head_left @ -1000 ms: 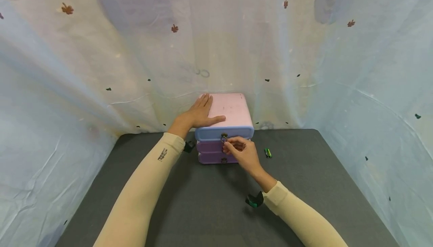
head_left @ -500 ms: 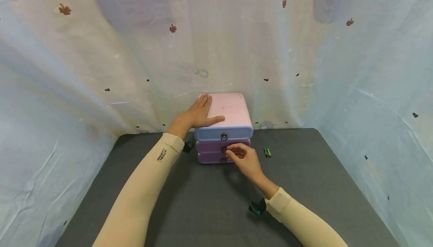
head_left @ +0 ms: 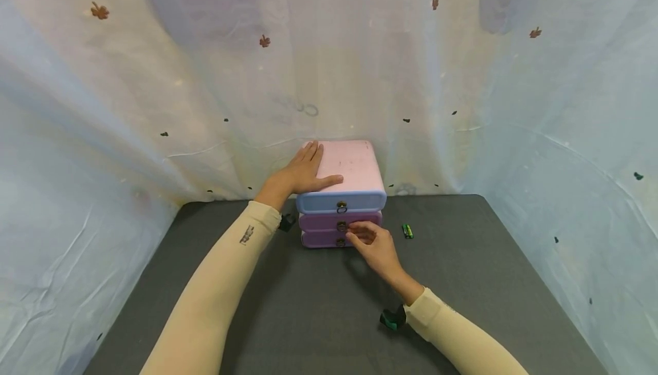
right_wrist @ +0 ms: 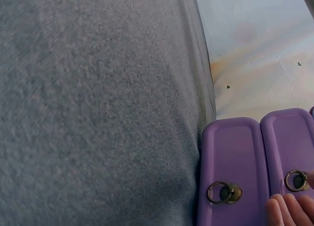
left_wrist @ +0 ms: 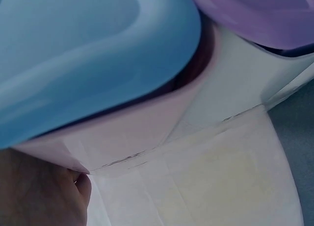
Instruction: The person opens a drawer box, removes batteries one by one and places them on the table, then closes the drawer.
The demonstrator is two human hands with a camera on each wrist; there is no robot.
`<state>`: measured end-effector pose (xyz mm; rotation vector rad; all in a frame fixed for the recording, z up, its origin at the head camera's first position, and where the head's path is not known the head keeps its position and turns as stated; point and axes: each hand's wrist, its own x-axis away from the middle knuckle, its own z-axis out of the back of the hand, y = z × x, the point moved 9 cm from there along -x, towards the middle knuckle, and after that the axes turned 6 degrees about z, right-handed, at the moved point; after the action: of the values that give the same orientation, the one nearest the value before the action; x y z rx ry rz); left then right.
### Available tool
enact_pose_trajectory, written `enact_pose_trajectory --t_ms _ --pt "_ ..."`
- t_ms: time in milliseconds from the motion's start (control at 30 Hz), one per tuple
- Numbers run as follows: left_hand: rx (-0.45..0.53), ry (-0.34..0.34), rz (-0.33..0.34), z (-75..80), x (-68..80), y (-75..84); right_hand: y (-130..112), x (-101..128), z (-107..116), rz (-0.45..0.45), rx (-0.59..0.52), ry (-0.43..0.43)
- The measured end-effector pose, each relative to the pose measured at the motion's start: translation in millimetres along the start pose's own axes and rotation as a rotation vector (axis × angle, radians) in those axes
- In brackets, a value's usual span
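Three drawers make up the drawer box (head_left: 341, 192). My left hand (head_left: 300, 174) lies spread flat on its top. My right hand (head_left: 374, 242) pinches the middle drawer's ring pull (head_left: 341, 226); a battery (head_left: 407, 230) lies at its 3 o'clock.

Under the left hand (head_left: 300, 174) the box (head_left: 343, 169) top looks like smooth matt pink plastic. Below that hand, the blue drawer (head_left: 341, 202) is glossy plastic with a soft sheen. At the right hand (head_left: 374, 242) fingertips, the purple drawers (right_wrist: 255, 167) show smooth satin plastic, each with a dull brassy metal ring (right_wrist: 223, 192). Under that hand the tabletop (right_wrist: 98, 113) is grey, fuzzy, felt-like cloth. Behind both hands hangs a thin, creased fabric curtain (head_left: 205, 78).
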<state>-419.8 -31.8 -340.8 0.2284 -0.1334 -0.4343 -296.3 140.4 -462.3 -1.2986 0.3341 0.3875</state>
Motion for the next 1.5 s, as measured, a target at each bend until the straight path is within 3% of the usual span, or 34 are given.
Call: enact_pose_trajectory --t_ms 233,767,1167,1500 --pt "-0.035 -0.008 0.011 -3.9 -4.5 -3.7 8 1 -6 -0.032 -0.058 -0.019" --pt "-0.018 -0.004 0.012 -4.9 -6.7 -4.5 6 0 -18 -0.088 -0.164 -0.038" --pt "-0.026 0.025 -0.005 0.3 -2.3 -1.5 18 -2 -29 -0.264 -0.378 -0.017" --pt "-0.015 0.036 -0.021 1.1 -0.8 -0.4 18 -10 -27 -0.186 -0.331 0.043"
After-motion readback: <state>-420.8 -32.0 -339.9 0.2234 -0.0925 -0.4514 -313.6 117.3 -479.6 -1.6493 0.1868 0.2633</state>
